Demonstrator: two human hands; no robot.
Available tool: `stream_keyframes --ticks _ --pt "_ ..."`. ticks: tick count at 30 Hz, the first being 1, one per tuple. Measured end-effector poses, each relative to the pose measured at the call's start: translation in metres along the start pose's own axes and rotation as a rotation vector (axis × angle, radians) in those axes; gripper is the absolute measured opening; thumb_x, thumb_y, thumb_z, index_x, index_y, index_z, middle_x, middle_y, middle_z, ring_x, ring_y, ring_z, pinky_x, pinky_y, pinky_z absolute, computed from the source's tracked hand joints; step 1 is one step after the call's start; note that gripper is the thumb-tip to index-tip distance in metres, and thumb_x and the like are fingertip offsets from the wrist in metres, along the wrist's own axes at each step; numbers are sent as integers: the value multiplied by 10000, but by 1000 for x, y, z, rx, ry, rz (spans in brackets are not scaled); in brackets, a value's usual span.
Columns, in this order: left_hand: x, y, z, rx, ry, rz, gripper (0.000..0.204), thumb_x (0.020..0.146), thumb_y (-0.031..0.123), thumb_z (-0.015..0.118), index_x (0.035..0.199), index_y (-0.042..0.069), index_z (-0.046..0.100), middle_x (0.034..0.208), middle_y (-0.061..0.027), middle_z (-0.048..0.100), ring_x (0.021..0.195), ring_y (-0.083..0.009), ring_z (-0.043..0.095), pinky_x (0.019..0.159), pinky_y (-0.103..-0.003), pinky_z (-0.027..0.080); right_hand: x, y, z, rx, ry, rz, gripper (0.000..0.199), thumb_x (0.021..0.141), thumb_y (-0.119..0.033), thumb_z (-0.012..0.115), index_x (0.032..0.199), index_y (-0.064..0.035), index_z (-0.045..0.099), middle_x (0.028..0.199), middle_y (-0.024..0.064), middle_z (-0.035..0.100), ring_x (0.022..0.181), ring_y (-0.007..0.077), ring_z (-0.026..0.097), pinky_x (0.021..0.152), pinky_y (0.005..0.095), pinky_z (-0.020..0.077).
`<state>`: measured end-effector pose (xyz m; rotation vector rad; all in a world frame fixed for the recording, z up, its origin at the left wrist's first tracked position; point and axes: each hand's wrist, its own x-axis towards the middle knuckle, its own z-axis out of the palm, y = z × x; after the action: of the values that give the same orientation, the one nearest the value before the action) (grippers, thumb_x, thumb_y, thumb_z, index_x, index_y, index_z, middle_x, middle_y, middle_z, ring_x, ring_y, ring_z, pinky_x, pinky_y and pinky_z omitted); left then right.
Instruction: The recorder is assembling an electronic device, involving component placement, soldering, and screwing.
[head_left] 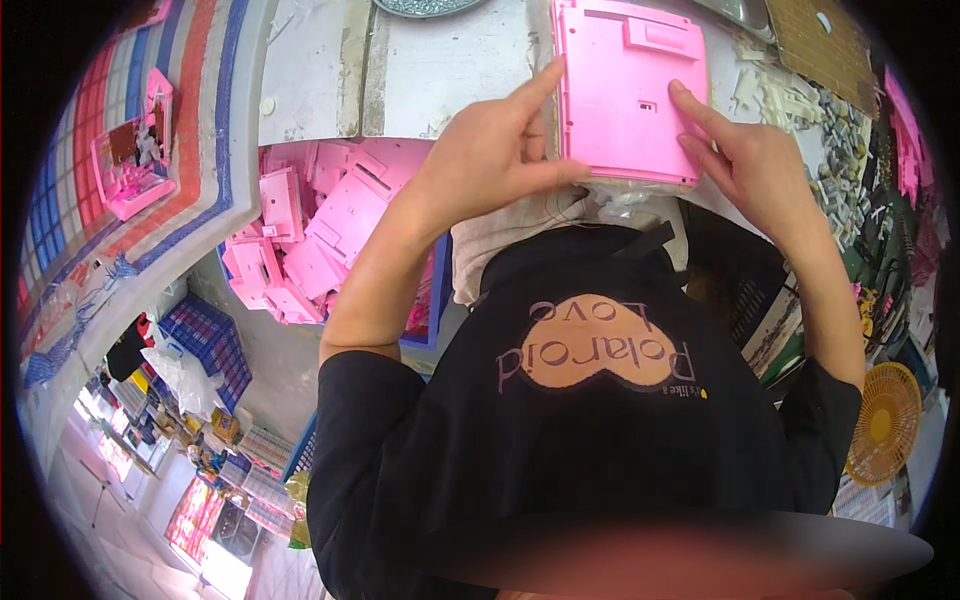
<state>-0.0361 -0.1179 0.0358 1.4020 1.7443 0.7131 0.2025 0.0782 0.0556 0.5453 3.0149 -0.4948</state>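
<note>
A flat pink plastic case point(625, 110) lies on the white worktop in front of me, with a raised rectangular part near its far edge and a small slot near the middle. My left hand point(500, 155) holds its left side, index finger along the edge and thumb at the near left corner. On the right side, my right hand point(745, 170) grips the case with the index finger on its face and the other fingers by the edge. Clear plastic film point(625, 203) shows under its near edge.
To the left below the worktop point(440, 70), a blue crate point(437, 290) is heaped with pink plastic parts point(340, 215). Small grey and white pieces point(835, 170) are piled at the right. An open pink case point(130, 170) sits on striped cloth at far left. A yellow fan point(883, 425) stands lower right.
</note>
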Motion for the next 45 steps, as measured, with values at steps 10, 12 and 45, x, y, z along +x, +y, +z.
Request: stream_keyframes --ticks 10,12,45 --pt "-7 -29 43 54 199 194 1020 774 335 856 1614 119 319 1071 -159 664 943 -344 665 813 -412 552 36 -14 35 153 434 -256 153 819 -126 773 919 -101 660 765 51 651 679 260 631 593 372 497" --pt "-7 -30 44 42 187 186 1013 782 340 851 1615 124 317 1033 -151 671 916 -338 666 803 -415 551 36 -14 37 154 439 -278 147 814 -114 774 915 -101 668 760 45 645 672 256 624 587 366 489" --pt "87 -94 -83 630 813 58 143 863 146 690 883 18 631 905 -189 602 908 -388 587 818 -509 455 287 -54 23 -394 269 -428 145 810 -234 690 812 -109 765 914 59 726 963 271 633 816 442 508"
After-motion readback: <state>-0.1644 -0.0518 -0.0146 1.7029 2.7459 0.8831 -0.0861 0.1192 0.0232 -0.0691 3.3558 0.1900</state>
